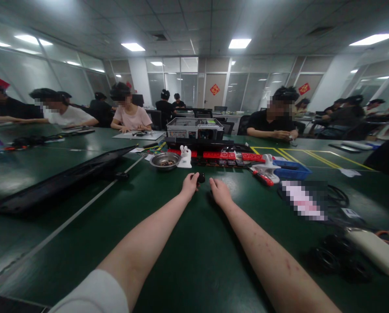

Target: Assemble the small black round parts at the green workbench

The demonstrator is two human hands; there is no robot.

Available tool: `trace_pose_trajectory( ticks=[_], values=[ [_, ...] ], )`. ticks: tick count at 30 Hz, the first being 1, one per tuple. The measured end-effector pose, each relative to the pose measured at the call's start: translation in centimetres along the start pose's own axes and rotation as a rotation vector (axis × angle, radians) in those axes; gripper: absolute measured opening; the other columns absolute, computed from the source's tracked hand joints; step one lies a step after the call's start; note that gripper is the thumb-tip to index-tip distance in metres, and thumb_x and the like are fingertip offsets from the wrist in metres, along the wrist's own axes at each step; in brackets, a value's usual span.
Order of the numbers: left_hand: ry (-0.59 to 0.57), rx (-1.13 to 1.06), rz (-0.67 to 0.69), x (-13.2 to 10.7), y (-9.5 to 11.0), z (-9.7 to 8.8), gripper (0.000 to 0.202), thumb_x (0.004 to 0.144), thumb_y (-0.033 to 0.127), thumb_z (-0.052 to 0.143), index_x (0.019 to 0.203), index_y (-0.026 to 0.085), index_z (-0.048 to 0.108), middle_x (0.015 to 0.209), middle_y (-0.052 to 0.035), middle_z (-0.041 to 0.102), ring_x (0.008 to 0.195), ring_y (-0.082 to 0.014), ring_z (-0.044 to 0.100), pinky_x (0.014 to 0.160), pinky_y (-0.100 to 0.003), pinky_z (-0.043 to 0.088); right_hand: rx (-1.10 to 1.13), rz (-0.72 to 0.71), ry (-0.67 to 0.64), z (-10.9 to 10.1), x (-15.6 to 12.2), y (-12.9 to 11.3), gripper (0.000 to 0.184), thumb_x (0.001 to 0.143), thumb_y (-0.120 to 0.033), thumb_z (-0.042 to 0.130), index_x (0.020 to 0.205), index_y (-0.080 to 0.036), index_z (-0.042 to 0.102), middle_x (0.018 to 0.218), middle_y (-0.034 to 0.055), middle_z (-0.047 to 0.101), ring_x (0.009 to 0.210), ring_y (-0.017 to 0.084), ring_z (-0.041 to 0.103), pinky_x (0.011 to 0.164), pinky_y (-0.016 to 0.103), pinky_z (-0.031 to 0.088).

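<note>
Both my arms reach forward over a dark green table (168, 243). My left hand (190, 184) is closed around a small black object (201, 178) at the table's middle. My right hand (219, 191) rests beside it on the table with its fingers curled down; whether it holds anything is hidden. Just beyond the hands lie a small metal bowl (165, 161) with bits inside, a white holder (185, 157) and a red and black strip (227, 155) of parts.
An open computer case (195, 128) stands behind the strip. A black panel (60, 182) lies to the left, a blue tray (292, 170) and a red-handled screwdriver (263, 177) to the right. Cables and a white device (373, 250) sit at right. Several people sit around the tables.
</note>
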State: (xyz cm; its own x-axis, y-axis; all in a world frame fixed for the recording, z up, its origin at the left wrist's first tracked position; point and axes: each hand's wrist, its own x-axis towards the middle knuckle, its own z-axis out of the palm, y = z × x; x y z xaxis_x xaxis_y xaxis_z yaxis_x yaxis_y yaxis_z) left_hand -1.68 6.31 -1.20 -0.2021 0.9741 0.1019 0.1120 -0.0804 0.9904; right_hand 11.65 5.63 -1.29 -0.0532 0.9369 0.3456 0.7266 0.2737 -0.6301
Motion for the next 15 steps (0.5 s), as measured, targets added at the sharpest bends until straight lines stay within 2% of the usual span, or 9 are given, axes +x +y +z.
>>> trace_pose_trajectory(
  ticks=[2, 5, 7, 8, 10, 12, 15],
  values=[
    [0.013, 0.059, 0.076, -0.4, 0.2, -0.1, 0.033, 0.072, 0.041, 0.046, 0.092, 0.016, 0.05, 0.082, -0.0052, 0.057, 0.062, -0.012, 0.054, 0.051, -0.022, 0.042, 0.071, 0.098, -0.083, -0.2, 0.4, 0.4, 0.059, 0.081, -0.052, 0.015, 0.067, -0.017, 0.061, 0.064, 0.0043, 0.059, 0.066, 0.016, 0.054, 0.061, 0.026, 0.038],
    [-0.005, 0.263, 0.313, -1.5, 1.0, -0.3, 0.031, 0.072, 0.04, 0.047, 0.094, 0.019, 0.051, 0.088, -0.0043, 0.057, 0.079, -0.0157, 0.054, 0.068, -0.027, 0.042, 0.217, 0.152, -0.12, -0.3, 0.7, 0.6, 0.064, 0.08, -0.054, 0.012, 0.062, -0.017, 0.061, 0.059, 0.0036, 0.059, 0.061, 0.014, 0.055, 0.058, 0.024, 0.038],
    [-0.061, 0.403, 0.437, -2.1, 1.6, -0.3, 0.032, 0.073, 0.041, 0.045, 0.097, 0.02, 0.05, 0.09, -0.0046, 0.057, 0.083, -0.0171, 0.053, 0.072, -0.029, 0.041, 0.28, 0.151, -0.123, -0.1, 0.7, 0.5, 0.063, 0.079, -0.056, 0.014, 0.06, -0.016, 0.06, 0.057, 0.0038, 0.059, 0.059, 0.014, 0.055, 0.056, 0.024, 0.038],
    [-0.087, 0.441, 0.456, -2.4, 1.8, -0.3, 0.032, 0.073, 0.041, 0.045, 0.097, 0.02, 0.05, 0.091, -0.0047, 0.057, 0.083, -0.0175, 0.053, 0.072, -0.029, 0.041, 0.302, 0.15, -0.121, 0.0, 0.7, 0.4, 0.063, 0.078, -0.057, 0.016, 0.059, -0.016, 0.059, 0.057, 0.004, 0.058, 0.058, 0.014, 0.055, 0.056, 0.024, 0.038],
    [-0.107, 0.464, 0.454, -2.5, 2.0, -0.2, 0.033, 0.073, 0.042, 0.045, 0.097, 0.02, 0.05, 0.091, -0.005, 0.057, 0.082, -0.0179, 0.053, 0.071, -0.029, 0.041, 0.327, 0.127, -0.104, 0.1, 0.7, 0.1, 0.061, 0.079, -0.056, 0.017, 0.062, -0.015, 0.059, 0.057, 0.0042, 0.058, 0.057, 0.014, 0.054, 0.055, 0.024, 0.039],
    [-0.087, 0.402, 0.402, -2.3, 1.9, 0.0, 0.034, 0.073, 0.043, 0.044, 0.097, 0.019, 0.05, 0.089, -0.0051, 0.057, 0.079, -0.0171, 0.054, 0.068, -0.028, 0.042, 0.305, 0.039, -0.05, 0.0, 0.6, -0.3, 0.054, 0.08, -0.051, 0.021, 0.073, -0.014, 0.059, 0.065, 0.0047, 0.06, 0.062, 0.015, 0.055, 0.059, 0.024, 0.04],
    [-0.096, 0.182, 0.19, -1.4, 1.3, 0.2, 0.04, 0.075, 0.049, 0.037, 0.097, 0.016, 0.049, 0.076, -0.0043, 0.058, 0.059, -0.0123, 0.055, 0.051, -0.023, 0.042, 0.175, -0.193, 0.022, -0.4, 0.2, -0.7, 0.034, 0.079, -0.04, 0.036, 0.096, -0.016, 0.055, 0.088, 0.0063, 0.059, 0.082, 0.016, 0.053, 0.072, 0.027, 0.04]
  ],
)
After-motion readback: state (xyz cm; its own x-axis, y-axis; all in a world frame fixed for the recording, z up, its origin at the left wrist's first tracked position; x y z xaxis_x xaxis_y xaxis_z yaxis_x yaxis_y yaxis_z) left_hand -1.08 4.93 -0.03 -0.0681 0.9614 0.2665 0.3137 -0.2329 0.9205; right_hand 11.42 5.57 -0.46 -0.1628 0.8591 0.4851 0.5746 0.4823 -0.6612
